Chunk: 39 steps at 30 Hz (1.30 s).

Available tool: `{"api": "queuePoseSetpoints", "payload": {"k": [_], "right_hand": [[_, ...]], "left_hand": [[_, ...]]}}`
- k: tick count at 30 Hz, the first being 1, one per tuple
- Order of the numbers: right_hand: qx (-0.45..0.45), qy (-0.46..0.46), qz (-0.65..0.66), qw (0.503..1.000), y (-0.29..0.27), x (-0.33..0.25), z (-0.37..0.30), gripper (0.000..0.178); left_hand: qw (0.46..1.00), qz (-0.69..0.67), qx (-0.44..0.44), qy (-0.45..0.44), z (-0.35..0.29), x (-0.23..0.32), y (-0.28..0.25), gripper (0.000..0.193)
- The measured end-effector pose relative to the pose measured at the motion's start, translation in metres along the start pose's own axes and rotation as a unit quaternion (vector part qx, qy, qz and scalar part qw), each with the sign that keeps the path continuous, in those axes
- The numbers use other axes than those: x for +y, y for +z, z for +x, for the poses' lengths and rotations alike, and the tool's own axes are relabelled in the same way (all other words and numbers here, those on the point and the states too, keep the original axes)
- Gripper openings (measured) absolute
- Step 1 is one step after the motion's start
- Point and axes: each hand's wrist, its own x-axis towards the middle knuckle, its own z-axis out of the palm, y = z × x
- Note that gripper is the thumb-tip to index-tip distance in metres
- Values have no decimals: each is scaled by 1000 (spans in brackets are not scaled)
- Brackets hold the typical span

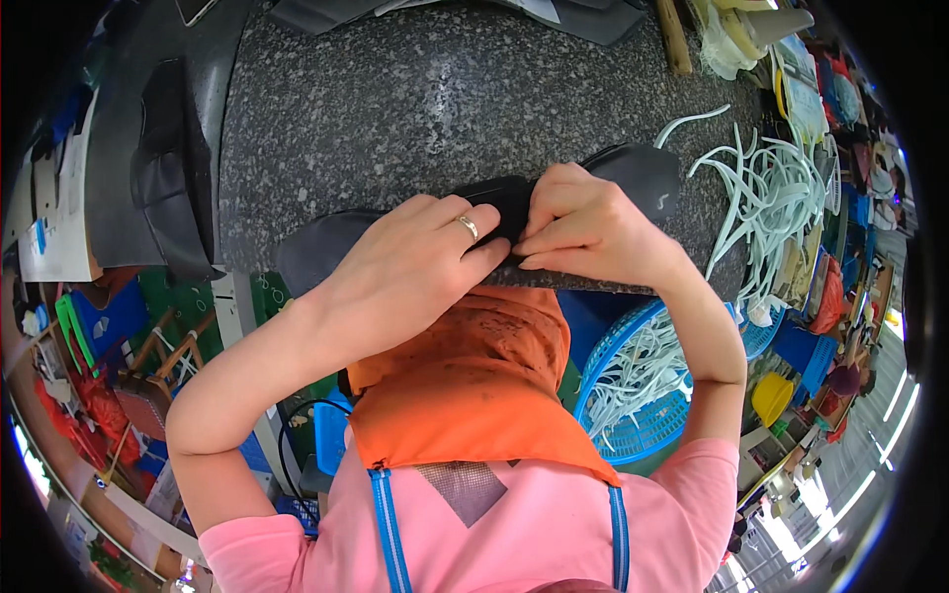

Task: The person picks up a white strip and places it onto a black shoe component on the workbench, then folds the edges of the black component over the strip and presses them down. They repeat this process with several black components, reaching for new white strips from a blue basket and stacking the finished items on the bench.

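Note:
A black, leather-like piece [647, 178] lies along the near edge of a speckled dark stone slab [395, 119], its rounded ends showing on both sides of my hands. My left hand [420, 252], with a ring on one finger, bends over the middle of the piece, thumb and fingers closed on it. Close beside it, my right hand [593, 227] pinches the same piece with fingers and thumb pressed together. The fingertips nearly meet. My hands hide most of the middle, so I cannot tell whether it is one part or several.
Pale green strips [771, 188] lie tangled at the slab's right end, above a blue basket [643, 450] holding more strips. Folded black pieces [163, 168] rest on the left, others [593, 18] at the far edge. A wooden stick [675, 35] lies far right.

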Motion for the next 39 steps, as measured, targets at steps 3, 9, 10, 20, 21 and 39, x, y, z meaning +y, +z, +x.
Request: {"api": "queuePoseSetpoints", "payload": {"k": [3, 9, 10, 20, 21, 39], "right_hand": [[-179, -25, 240, 954, -27, 13, 6, 12], [-44, 57, -72, 995, -2, -18, 4, 25], [-34, 35, -72, 996, -3, -16, 2, 24], [67, -21, -62, 996, 15, -1, -14, 18], [69, -16, -65, 995, 16, -1, -17, 22], [56, 56, -202, 976, 34, -36, -12, 34]], "left_hand": [[1000, 15, -19, 18, 2, -1, -5, 31], [999, 27, -21, 37, 2, -2, -5, 32], [999, 31, -24, 38, 3, -3, -5, 32], [998, 55, -29, 23, 4, -1, -9, 29], [998, 56, -28, 21, 3, -1, -9, 29], [996, 32, -61, 56, 10, -5, -20, 25]]}}
